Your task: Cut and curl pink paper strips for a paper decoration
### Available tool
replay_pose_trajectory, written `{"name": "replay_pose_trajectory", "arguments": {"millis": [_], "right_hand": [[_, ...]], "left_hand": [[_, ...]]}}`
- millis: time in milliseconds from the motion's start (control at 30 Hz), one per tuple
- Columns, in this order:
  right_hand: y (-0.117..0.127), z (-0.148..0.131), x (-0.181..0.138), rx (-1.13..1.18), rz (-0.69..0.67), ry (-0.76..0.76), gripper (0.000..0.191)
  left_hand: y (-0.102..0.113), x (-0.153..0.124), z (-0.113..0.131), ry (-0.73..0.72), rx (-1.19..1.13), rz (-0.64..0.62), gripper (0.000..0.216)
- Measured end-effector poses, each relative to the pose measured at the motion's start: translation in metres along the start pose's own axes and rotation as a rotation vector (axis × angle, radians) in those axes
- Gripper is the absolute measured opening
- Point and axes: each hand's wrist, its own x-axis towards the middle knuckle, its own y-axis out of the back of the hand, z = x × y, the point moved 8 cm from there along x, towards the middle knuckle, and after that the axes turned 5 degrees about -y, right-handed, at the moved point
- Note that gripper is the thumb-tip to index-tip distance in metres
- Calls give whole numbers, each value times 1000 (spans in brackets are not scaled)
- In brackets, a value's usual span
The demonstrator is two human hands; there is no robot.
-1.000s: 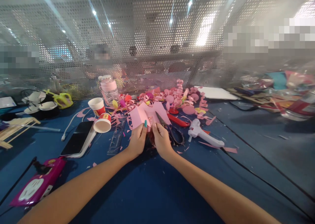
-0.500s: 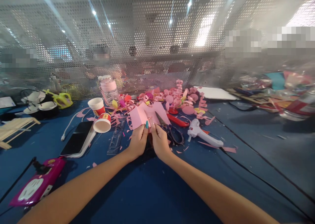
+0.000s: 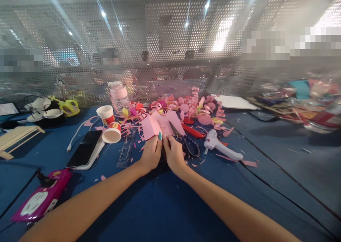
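Note:
My left hand (image 3: 151, 150) and my right hand (image 3: 173, 151) meet at the middle of the blue table, thumbs side by side, fingers closed in a pinch. Whatever lies between the fingertips is too small and covered to make out. Directly behind them is a folded sheet of pink paper (image 3: 150, 124). A pair of scissors (image 3: 188, 144) with dark handles rests just right of my right hand, its blades over the pink paper. Left of my left hand lies a clear ruler (image 3: 125, 151).
Pink paper curls and discs (image 3: 205, 119) are heaped behind. To the right are a red-handled tool (image 3: 194, 131) and a white glue gun (image 3: 222, 147) with its cord. Leftward stand paper cups (image 3: 112, 132), a bottle (image 3: 118, 96), a phone (image 3: 84, 148) and a magenta power strip (image 3: 42, 196).
The view has shifted slightly. My hands stay together in almost the same place, with the fingertips moved only a little.

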Motion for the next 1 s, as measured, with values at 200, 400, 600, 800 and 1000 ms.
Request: {"name": "replay_pose_trajectory", "arguments": {"millis": [200,400,600,800,1000], "right_hand": [[1,2,0,26,16,-19,30],[2,0,-1,15,27,-6,30],[3,1,0,30,45,-14,33],[2,0,0,9,22,-12,31],[1,3,0,99,15,-47,34]], "left_hand": [[3,1,-2,30,-64,21,32],[6,0,-6,68,-71,65,34],[6,-1,-8,90,-28,76,37],[5,0,-6,55,39,54,35],[1,-1,-7,54,62,31,37]]}}
